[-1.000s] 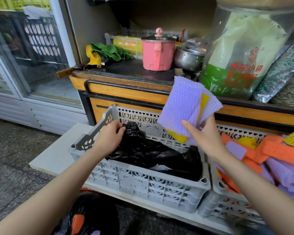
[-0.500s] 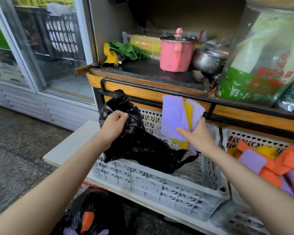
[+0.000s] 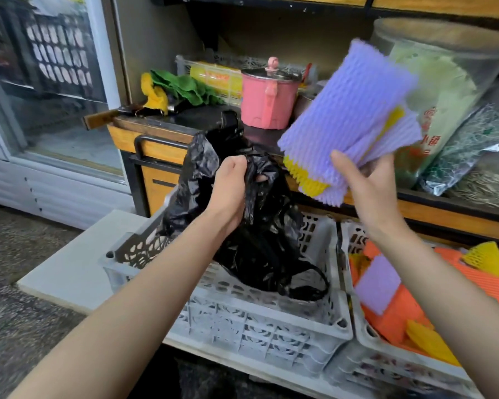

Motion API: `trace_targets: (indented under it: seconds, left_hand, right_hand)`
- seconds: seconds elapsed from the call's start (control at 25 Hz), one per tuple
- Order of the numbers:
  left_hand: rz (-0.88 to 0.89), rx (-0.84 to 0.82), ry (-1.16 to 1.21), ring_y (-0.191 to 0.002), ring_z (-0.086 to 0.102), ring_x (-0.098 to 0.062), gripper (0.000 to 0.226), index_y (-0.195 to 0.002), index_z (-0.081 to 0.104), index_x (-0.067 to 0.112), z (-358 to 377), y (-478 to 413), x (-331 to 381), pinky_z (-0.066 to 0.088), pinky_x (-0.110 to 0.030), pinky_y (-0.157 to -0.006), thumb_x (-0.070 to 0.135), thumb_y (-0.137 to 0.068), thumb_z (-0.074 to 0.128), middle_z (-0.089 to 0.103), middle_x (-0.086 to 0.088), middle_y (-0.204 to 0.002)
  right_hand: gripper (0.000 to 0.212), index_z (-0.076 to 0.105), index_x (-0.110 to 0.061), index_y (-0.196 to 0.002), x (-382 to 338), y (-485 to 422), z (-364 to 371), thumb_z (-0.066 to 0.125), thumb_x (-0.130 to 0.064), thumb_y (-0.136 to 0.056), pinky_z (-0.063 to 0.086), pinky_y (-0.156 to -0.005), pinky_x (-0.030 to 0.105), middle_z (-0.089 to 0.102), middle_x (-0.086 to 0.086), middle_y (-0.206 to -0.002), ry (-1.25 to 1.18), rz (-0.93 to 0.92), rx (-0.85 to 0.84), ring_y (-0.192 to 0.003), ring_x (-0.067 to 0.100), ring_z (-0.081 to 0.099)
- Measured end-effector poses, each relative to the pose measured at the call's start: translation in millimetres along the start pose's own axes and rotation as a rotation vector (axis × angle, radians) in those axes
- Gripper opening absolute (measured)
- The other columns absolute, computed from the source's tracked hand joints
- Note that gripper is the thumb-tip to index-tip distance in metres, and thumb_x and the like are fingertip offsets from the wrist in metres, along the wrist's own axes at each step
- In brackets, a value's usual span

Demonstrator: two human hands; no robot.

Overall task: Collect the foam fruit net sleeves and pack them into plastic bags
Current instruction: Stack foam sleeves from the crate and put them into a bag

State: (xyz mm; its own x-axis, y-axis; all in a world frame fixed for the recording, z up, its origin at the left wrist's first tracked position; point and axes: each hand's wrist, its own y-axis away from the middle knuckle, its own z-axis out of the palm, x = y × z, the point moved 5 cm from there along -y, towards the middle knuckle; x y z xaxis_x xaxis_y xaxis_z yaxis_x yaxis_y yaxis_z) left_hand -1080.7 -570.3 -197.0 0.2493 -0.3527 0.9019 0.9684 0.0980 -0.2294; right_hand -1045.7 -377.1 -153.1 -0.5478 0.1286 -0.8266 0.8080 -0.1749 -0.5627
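Since the frame half a second back, you have raised both hands: the black bag hangs higher and the sleeve bundle sits up at counter height, blurred with motion.

Closest to you, the pale grey perforated plastic crate [image 3: 242, 321] holds only the trailing lower end of the crumpled black plastic bag [image 3: 260, 240]. The second grey crate [image 3: 386, 367] just beside it on your right holds a loose heap of orange, purple and yellow foam net sleeves [image 3: 386, 312].

Your left hand [image 3: 231, 191] grips the bag, fingers curled round a bunched fold near its top. Your right hand [image 3: 363, 188] pinches the lower end of a flat stack of purple and yellow foam net sleeves [image 3: 349, 116], thumb in front and fingers behind, just right of the bag and apart from it.

By my reading, you are early in this round. The bag's mouth is not open, I see no sleeves inside it, the stack is yet to go in, and the heap on the right is still to be packed.

Further back, on the dark countertop, stands a pink lidded metal pot [image 3: 267, 99]. The large clear plastic sack of white and green material [image 3: 444, 82] carries a red round emblem and red Chinese characters; 小 is legible, the others are cut off by your stack. A yellow packet [image 3: 216, 79] in the white basket behind has orange print too blurred to read.
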Motion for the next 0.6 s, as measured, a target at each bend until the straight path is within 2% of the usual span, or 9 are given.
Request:
trace_targets:
  seconds: [0.08,0.16,0.28,0.36,0.4,0.48,0.6]
  left_hand:
    - [-0.032,0.035,0.063,-0.061,0.046,-0.014,0.032,-0.074,0.046,0.015,-14,2,0,0.045,-0.024,-0.054,0.007,-0.098,0.027,0.046,-0.009,-0.077]
    - [-0.063,0.143,-0.022,-0.059,0.045,-0.016,0.033,-0.069,0.042,0.018,-47,3,-3,0.042,-0.023,-0.051,0.009,-0.098,0.028,0.044,-0.008,-0.073]
    - [0.003,0.368,-0.541,-0.064,0.041,-0.017,0.029,-0.072,0.041,0.015,-111,6,5,0.031,-0.029,-0.059,0.017,-0.101,0.036,0.040,-0.005,-0.068]
    - [0.037,0.448,-0.868,-0.078,0.045,-0.019,0.020,-0.090,0.050,0.008,-145,15,16,0.025,-0.026,-0.063,0.020,-0.101,0.039,0.049,-0.003,-0.080]
    - [0.051,0.442,-0.962,-0.085,0.048,-0.021,0.020,-0.098,0.051,0.005,-157,18,18,0.024,-0.026,-0.064,0.020,-0.101,0.039,0.052,-0.004,-0.087]
    - [0.054,0.432,-1.059,-0.094,0.053,-0.028,0.022,-0.104,0.052,0.002,-179,25,24,0.028,-0.030,-0.069,0.020,-0.101,0.039,0.057,-0.011,-0.093]
    - [0.028,0.532,-1.040,-0.099,0.053,-0.030,0.027,-0.110,0.051,-0.001,-202,31,34,0.027,-0.028,-0.069,0.020,-0.101,0.037,0.060,-0.019,-0.107]
  right_hand:
    - [0.067,0.047,-0.013,-0.117,3,3,10,0.076,-0.041,-0.064,0.048,-0.096,0.037,0.062,-0.003,-0.115,-0.141,0.070,-0.078,-0.110,0.013,0.060]
    - [0.073,0.047,-0.011,-0.120,23,10,31,0.078,-0.039,-0.060,0.049,-0.095,0.038,0.063,-0.001,-0.116,-0.172,0.181,-0.160,-0.109,0.014,0.060]
    - [0.067,0.043,-0.002,-0.127,55,25,65,0.072,-0.021,-0.069,0.051,-0.084,0.024,0.062,0.002,-0.117,-0.173,0.276,-0.188,-0.102,0.006,0.062]
    - [0.062,0.043,-0.004,-0.128,70,35,84,0.072,-0.015,-0.074,0.051,-0.082,0.018,0.061,0.000,-0.118,-0.205,0.289,-0.182,-0.102,0.002,0.062]
    - [0.061,0.042,-0.006,-0.128,74,40,92,0.072,-0.014,-0.076,0.052,-0.085,0.020,0.061,0.000,-0.119,-0.231,0.298,-0.189,-0.104,0.003,0.061]
    - [0.056,0.045,-0.008,-0.125,76,55,113,0.068,-0.014,-0.075,0.052,-0.089,0.026,0.064,-0.003,-0.115,-0.301,0.336,-0.258,-0.106,0.008,0.062]
    - [0.041,0.053,-0.015,-0.108,67,79,135,0.069,-0.016,-0.071,0.054,-0.085,0.028,0.071,-0.012,-0.097,-0.371,0.382,-0.404,-0.097,0.007,0.065]
